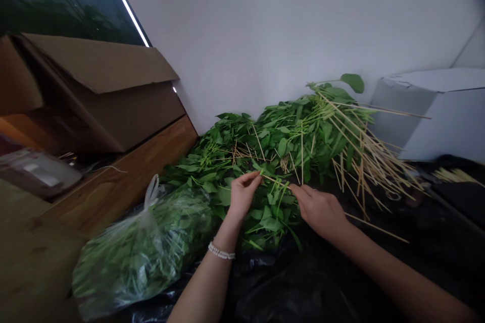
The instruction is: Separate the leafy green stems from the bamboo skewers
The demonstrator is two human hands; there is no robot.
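Observation:
My left hand [242,194] is pinched around leafy green stems at the tip of a thin wooden skewer [275,180]. My right hand [320,209] grips the other part of that same skewer, fingers closed. Both hands hover just over a loose heap of green leaves [273,151] on a black plastic sheet [310,282]. A white bead bracelet [221,252] circles my left wrist. Further back right, several skewered leaf bunches [341,131] lie stacked with their bare sticks fanning outward.
A clear plastic bag full of greens [140,247] lies at the lower left. An open cardboard box [94,96] stands on a wooden ledge [125,176] at the left. A white box [435,111] sits at the right against the white wall. Loose skewers [454,175] lie at far right.

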